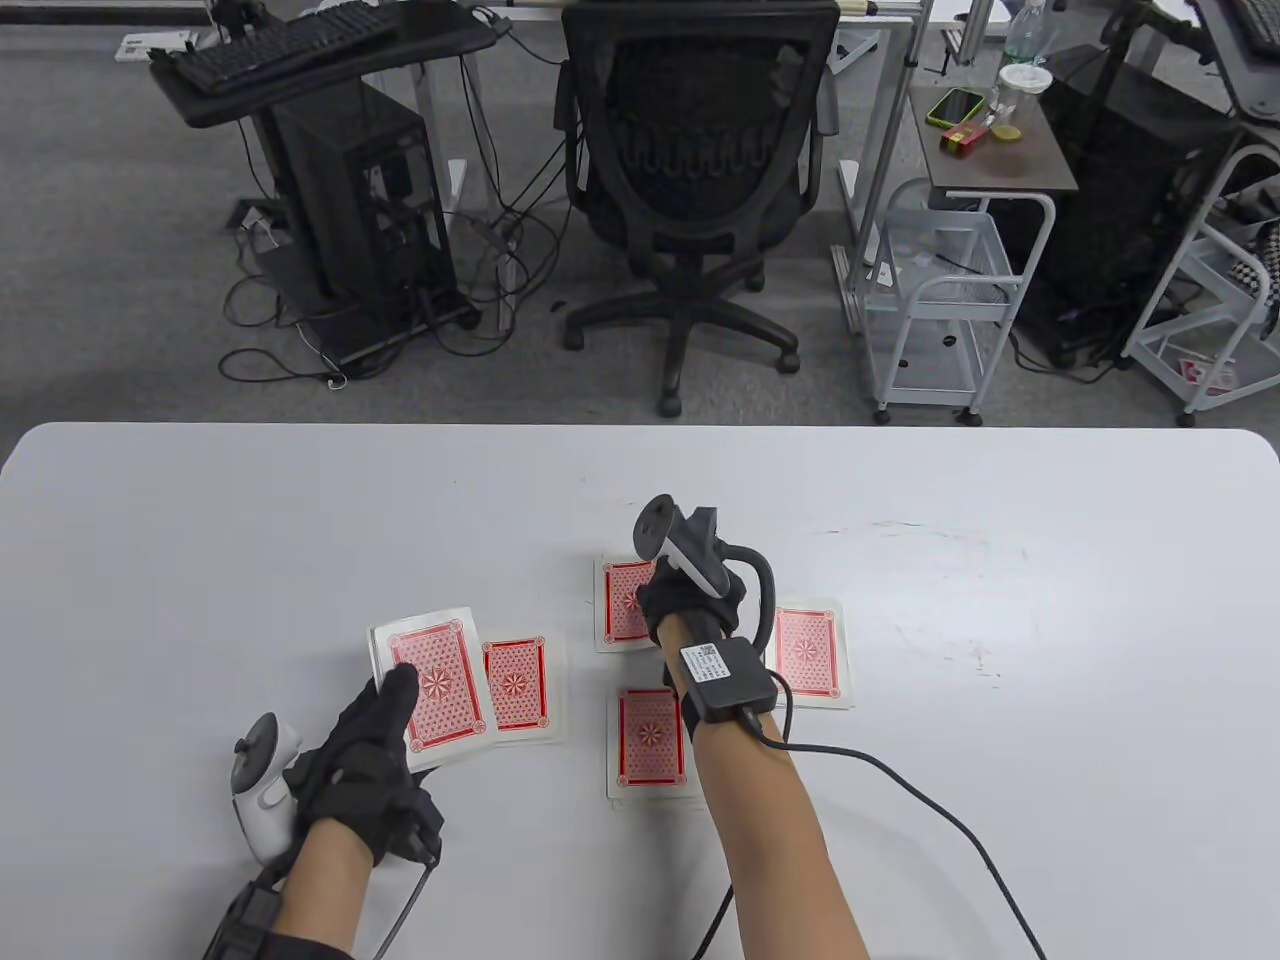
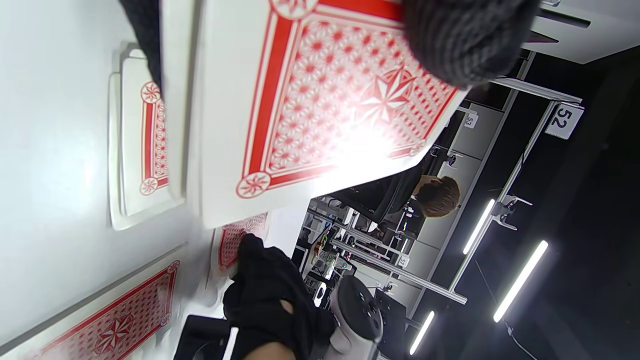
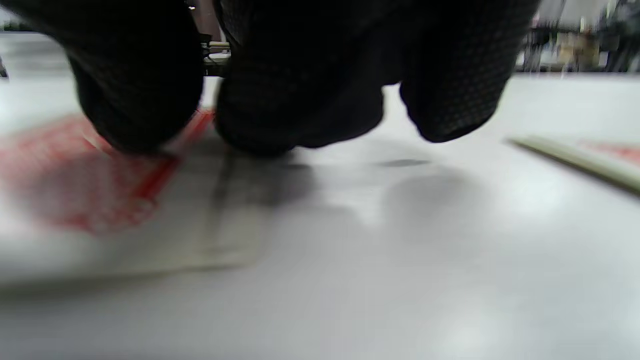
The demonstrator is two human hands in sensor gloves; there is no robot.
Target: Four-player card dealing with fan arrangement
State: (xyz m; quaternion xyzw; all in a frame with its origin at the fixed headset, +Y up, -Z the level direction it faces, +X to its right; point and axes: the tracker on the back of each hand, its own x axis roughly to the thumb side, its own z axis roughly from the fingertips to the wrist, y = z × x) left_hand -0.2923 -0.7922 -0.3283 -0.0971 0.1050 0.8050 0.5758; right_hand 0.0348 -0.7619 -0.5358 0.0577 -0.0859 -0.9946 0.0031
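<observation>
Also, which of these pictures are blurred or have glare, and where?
Table view: sharp, evenly lit. Left wrist view: a white glare patch on the held deck, and the lower card is smeared. Right wrist view: out of focus throughout; the right hand's fingertips and the red card under them are soft, with faint shadows on the table.

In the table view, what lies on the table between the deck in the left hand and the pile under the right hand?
One face-down pile beside the deck, then bare table up to the far pile the right hand touches.
</observation>
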